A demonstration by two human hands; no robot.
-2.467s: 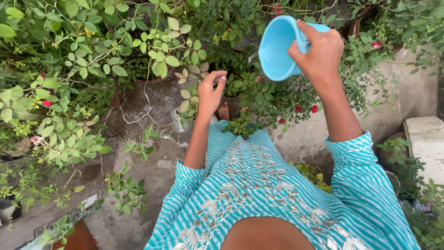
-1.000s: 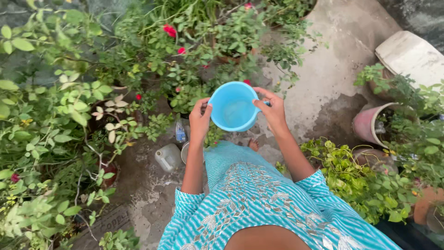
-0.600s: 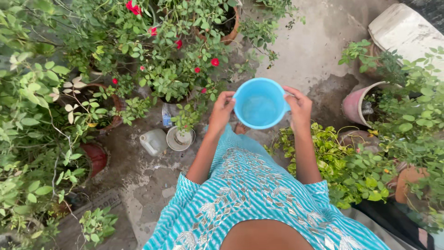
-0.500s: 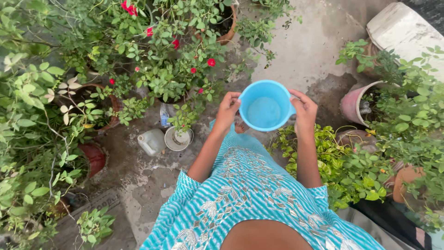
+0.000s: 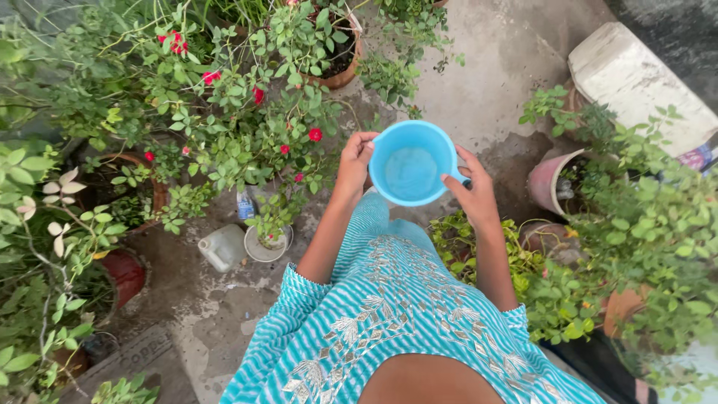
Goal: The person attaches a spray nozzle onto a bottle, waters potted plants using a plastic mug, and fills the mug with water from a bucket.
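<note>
Both hands gripped a round blue mug [image 5: 410, 172] held out in front of the body over the wet concrete floor [image 5: 486, 82]: the left hand [image 5: 353, 166] was clasped on its left rim, and the right hand [image 5: 471, 194] was closed around its right side where the handle sat. The mug stood upright, with water showing inside. To its left grew a rose plant with red flowers [image 5: 247, 127], below which stood a small white pot [image 5: 267, 243] and a pale plastic jug [image 5: 221, 248], while a pink pot [image 5: 550, 183] stood to the right among leafy green plants [image 5: 643, 224].
</note>
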